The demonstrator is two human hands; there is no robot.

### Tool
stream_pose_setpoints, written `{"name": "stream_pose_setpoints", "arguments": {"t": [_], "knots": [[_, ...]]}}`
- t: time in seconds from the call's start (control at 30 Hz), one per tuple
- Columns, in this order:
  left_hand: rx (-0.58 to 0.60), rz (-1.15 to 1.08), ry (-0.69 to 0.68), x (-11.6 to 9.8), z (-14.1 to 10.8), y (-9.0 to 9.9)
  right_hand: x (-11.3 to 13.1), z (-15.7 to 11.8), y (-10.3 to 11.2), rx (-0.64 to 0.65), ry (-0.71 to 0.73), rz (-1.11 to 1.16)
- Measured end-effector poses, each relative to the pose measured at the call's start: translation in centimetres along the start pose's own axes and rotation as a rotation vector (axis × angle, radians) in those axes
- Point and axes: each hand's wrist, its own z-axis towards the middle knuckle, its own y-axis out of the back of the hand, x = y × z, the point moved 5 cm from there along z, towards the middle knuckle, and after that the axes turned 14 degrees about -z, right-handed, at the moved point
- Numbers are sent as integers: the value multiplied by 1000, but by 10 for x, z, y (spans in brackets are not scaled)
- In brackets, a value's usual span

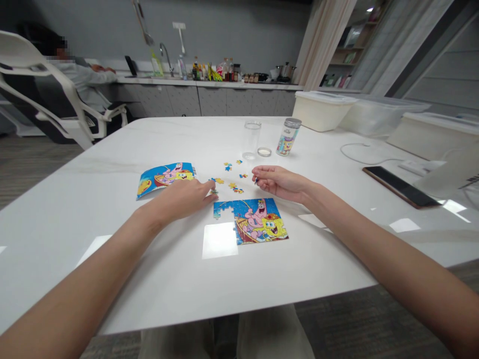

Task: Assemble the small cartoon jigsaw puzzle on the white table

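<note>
Left grip [182, 198]: spread, fingertip on loose blue-and-yellow cardboard jigsaw pieces [219, 181]
Right grip [279, 182]: pinching a small blue cardboard jigsaw piece [256, 180]

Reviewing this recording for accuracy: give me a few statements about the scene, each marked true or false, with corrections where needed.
The left hand has its fingertips at loose puzzle pieces: true.
The right hand lies flat on the assembled puzzle: false; it is raised above the table, pinching a small blue piece.
The assembled puzzle has no gaps: false; gaps show along its top left.
A clear glass stands beside a small round dish: true.
</note>
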Motion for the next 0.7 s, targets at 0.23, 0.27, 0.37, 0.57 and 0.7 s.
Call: {"name": "stream_pose_setpoints", "arguments": {"t": [0.23,0.27,0.37,0.57,0.7], "knots": [[20,0,23,-2,-1,0,1,0,1,-17,8,21],[18,-2,22,-1,-1,-1,0,0,1,-22,6,23],[-2,-2,17,0,-1,-2,0,1,0,16,16,6],[-13,-7,-32,-1,0,-2,0,2,-1,35,34,-8],[-10,-33,-38,1,1,-3,-1,1,-1,21,30,-3]]}}
